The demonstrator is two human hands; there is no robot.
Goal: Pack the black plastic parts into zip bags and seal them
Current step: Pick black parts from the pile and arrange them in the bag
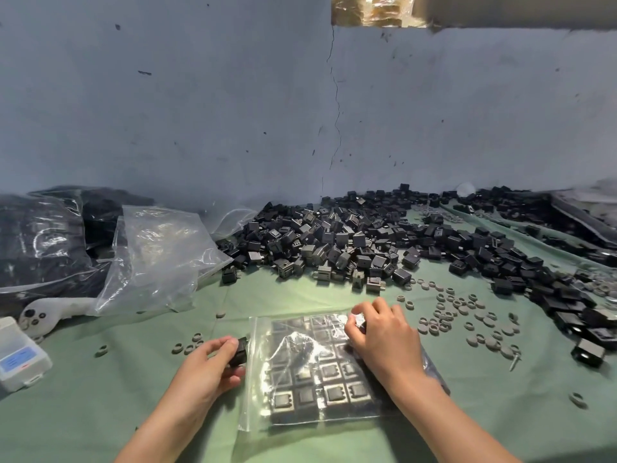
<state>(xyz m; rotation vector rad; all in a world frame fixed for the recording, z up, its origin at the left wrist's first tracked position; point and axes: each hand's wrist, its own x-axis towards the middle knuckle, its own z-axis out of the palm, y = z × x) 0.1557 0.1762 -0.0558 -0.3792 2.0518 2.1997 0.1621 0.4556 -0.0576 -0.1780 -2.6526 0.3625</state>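
A clear zip bag [310,372] lies flat on the green table [100,412], holding several black plastic parts set in rows. My left hand [210,365] grips one black part [238,354] at the bag's left edge. My right hand [380,332] lies on top of the bag and pinches its plastic near the far right corner. A large heap of loose black parts [350,238] covers the table beyond the bag.
Empty clear bags [157,255] and filled bags of black parts [43,242] lie at the left. Small grey rings [467,312] are scattered to the right. A white box [20,355] and a white controller [43,315] sit at the left edge. A blue wall rises behind.
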